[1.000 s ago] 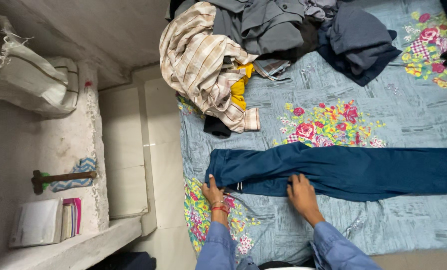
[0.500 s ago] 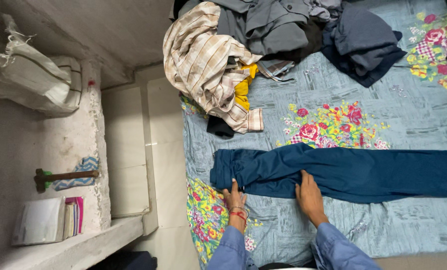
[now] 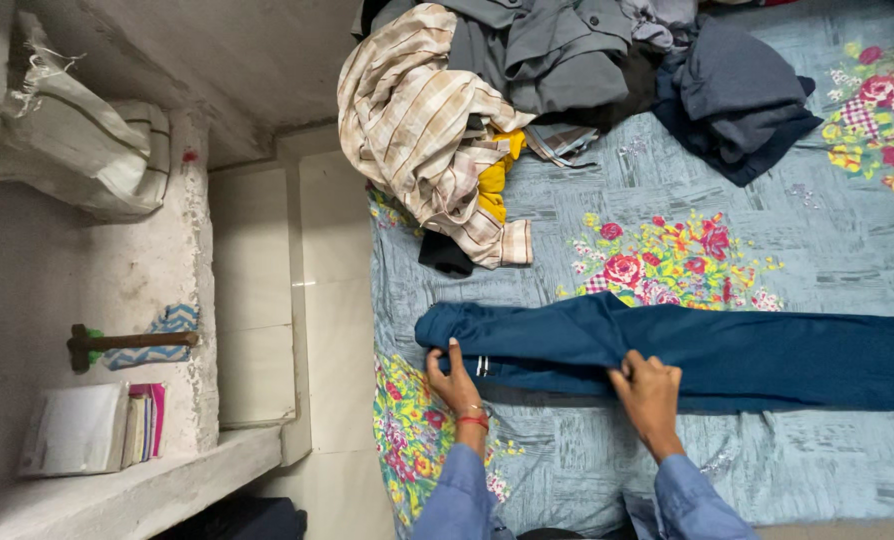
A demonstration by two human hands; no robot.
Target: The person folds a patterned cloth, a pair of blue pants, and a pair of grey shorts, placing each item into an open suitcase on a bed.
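Head view shows my own two hands low in the picture, working on the dark blue trousers (image 3: 687,350) that lie flat in a long band across the floral bedsheet (image 3: 827,250), running from about 9 o'clock of my hands out past the 3 o'clock edge. My left hand (image 3: 452,375) rests at the waistband end with its fingers spread narrow and flat, pressing on the cloth rather than closing round it. My right hand (image 3: 650,388) is curled over the near edge of the trousers further along and has pinched up a fold of fabric, so a small ridge stands at its 12 o'clock. I judge the main risk to be that lifted fold: if I pull it without the left hand keeping the waistband pinned, the whole garment could slide and the two legs could come out of line, leaving a crooked crease. The sheet itself looks loose and wrinkled under my wrists, so it may drag along with the trousers and bunch up. At 12 o'clock the heap with the checked beige shirt (image 3: 417,130) and the grey clothes (image 3: 557,60) sits near the trousers, apart for now; a wide sweep could catch a trailing cuff. The bed edge at 9 o'clock is close to the waistband, so that end could slip off.
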